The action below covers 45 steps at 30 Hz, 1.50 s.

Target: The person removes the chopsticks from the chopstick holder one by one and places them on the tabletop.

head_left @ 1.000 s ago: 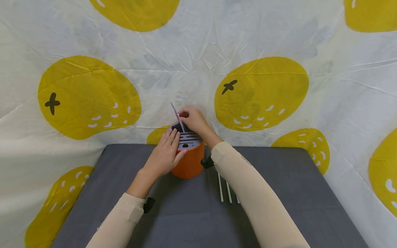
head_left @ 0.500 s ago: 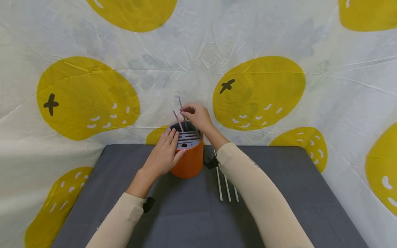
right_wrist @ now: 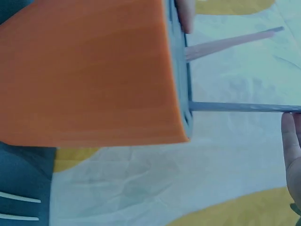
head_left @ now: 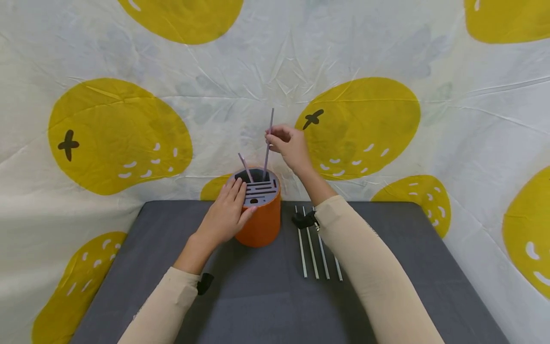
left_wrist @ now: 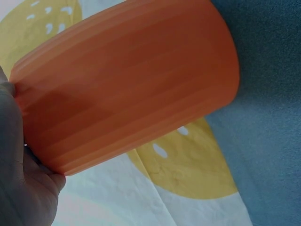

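cloth printed with big yellow fruit hangs across the back and sides, behind a dark gray table. on the table, from the left, stand an orange container with a slotted top, then four pale sticks lying side by side. the left hand lies over the container's left rim, fingers straight and close together (thumb along the near edge). a pinkish stick leans left in the dark opening. the right hand pinches a purplish stick, its lower end inside that opening. since half a second ago the right hand has risen and shifted right, its stick higher; the left hand stays put.
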Motion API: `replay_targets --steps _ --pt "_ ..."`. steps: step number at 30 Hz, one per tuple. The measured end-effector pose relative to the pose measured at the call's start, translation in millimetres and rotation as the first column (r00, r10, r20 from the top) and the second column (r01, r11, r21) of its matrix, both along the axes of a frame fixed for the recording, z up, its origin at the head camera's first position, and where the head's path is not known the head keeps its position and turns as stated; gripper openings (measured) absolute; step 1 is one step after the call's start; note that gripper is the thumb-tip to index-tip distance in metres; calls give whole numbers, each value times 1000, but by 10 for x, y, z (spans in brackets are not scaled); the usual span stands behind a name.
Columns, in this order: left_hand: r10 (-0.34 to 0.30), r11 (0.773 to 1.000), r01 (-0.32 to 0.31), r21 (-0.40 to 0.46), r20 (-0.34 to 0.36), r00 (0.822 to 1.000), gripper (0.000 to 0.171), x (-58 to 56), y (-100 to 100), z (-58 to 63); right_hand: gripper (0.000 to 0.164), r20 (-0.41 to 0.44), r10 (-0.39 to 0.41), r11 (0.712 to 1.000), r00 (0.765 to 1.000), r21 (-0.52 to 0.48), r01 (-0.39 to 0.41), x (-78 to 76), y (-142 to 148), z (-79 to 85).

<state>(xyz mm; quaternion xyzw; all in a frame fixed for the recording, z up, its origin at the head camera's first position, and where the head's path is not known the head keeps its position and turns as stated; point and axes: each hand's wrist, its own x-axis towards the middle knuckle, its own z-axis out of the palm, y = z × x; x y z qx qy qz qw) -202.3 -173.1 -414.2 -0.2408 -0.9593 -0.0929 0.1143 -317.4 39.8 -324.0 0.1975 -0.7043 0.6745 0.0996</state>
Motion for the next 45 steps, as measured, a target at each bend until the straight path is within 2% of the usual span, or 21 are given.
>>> replay_targets --steps 8,17,20,25,33,40,45 --pt "-2 1000 2 1 -9 1000 75 -5 0 -5 23 -32 -24 981 999 -191 18 93 235 176" --pt "-2 1000 2 12 8 1000 76 -8 8 2 19 -54 -69 958 996 -283 51 244 611 254" --pt "0 1000 0 12 14 1000 76 -10 7 6 18 -46 -86 959 995 -276 70 299 746 227" --pt "10 1000 -10 11 30 999 76 -4 -14 11 14 -17 -129 970 992 -211 122 381 977 60" --pt "-4 1000 4 8 18 1000 76 -2 -9 2 18 32 -166 976 986 -134 169 491 1375 -321" --pt "-14 1000 14 15 10 1000 76 0 -12 16 28 84 -226 974 971 45 223 567 1684 -632" --pt "-6 1000 6 15 32 999 77 4 -35 24 33 117 -228 965 967 160 208 603 1858 -846"
